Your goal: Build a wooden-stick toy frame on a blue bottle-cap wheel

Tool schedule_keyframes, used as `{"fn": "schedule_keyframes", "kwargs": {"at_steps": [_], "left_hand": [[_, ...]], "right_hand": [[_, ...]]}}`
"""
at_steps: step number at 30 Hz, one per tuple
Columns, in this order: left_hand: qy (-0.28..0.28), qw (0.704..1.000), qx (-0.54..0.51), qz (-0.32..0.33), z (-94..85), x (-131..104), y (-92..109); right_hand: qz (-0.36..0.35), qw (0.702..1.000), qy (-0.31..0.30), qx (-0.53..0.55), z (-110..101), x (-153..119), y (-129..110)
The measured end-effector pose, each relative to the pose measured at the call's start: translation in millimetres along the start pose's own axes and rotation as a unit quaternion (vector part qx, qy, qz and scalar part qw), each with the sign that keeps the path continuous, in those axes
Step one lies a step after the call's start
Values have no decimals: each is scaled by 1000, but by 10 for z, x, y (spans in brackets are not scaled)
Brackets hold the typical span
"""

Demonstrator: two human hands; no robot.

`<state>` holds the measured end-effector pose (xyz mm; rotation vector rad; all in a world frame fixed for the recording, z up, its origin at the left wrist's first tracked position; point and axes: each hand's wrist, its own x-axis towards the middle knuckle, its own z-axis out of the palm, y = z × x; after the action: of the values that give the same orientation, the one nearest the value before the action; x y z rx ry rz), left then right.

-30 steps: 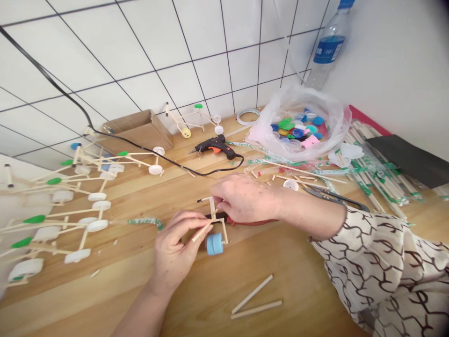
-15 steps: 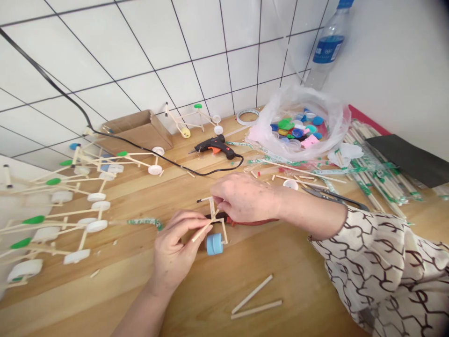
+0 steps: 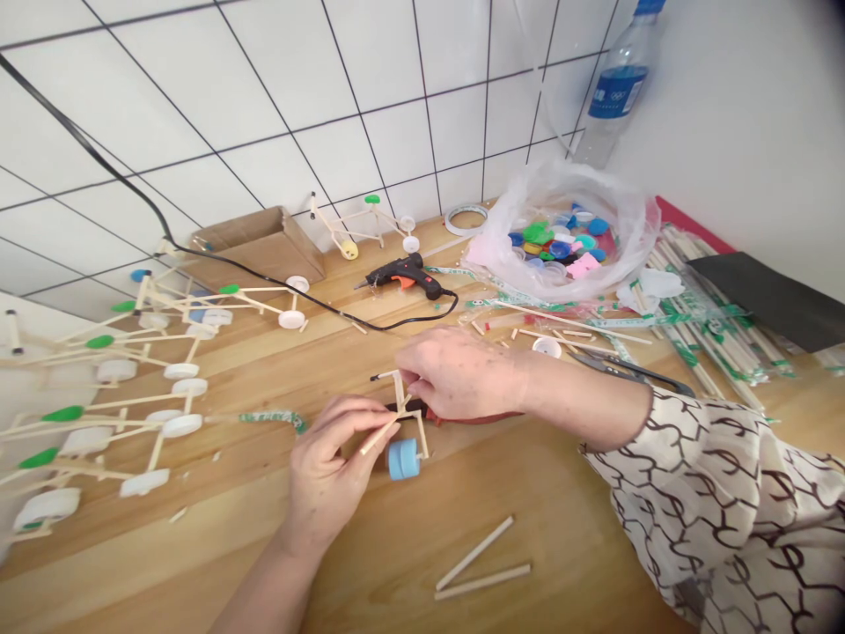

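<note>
Models [image 3: 183, 426]: well to the left of the glue gun [image 3: 404, 264], a crowd of them, with white wheels and green parts.
Box [image 3: 290, 251]: left of the gun, partly behind some of the models.
Left hand [image 3: 334, 467]: nearer the person than the gun and to its left, grasping a stick [image 3: 378, 437] between thumb and fingers.
Stick: in front of the gun, slanting up to the frame [image 3: 423, 435], its far end by the right fingertips.
Joint: nothing has visibly changed over the last second; both hands and the stick stay where they were. That suggests the stick is being kept steady against the frame; whether it is fixed there does not show.
Blue wheel [image 3: 403, 460]: on the near side of the frame, in front of the gun.
Right hand [image 3: 455, 374]: in front of the gun and slightly right, fingers curled at the frame; whether they grip frame or stick is hidden.
Loose sticks [image 3: 473, 555]: two, farther in front of the gun, to its right.
Bag [image 3: 634, 224]: right of the gun, holding coloured caps [image 3: 561, 250].
Bottle [image 3: 613, 97]: right of the gun and beyond it.
Bundles [image 3: 726, 352]: wrapped sticks, far right of the gun.
</note>
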<state>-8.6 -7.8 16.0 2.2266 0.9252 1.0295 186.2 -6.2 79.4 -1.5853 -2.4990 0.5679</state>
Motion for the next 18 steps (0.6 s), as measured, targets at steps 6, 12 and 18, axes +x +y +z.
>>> {"fn": "schedule_keyframes", "kwargs": {"at_steps": [6,12,18], "left_hand": [[1,1000,2,-6,-3,3,-1],[2,1000,-1,-1,-2,-1,-8],[-1,1000,-1,2,0,-7,-21]], "right_hand": [[2,1000,13,9,4,-1,3],[2,1000,1,11,-6,-3,-2],[-1,1000,-8,-1,-19,-15,-19]]}}
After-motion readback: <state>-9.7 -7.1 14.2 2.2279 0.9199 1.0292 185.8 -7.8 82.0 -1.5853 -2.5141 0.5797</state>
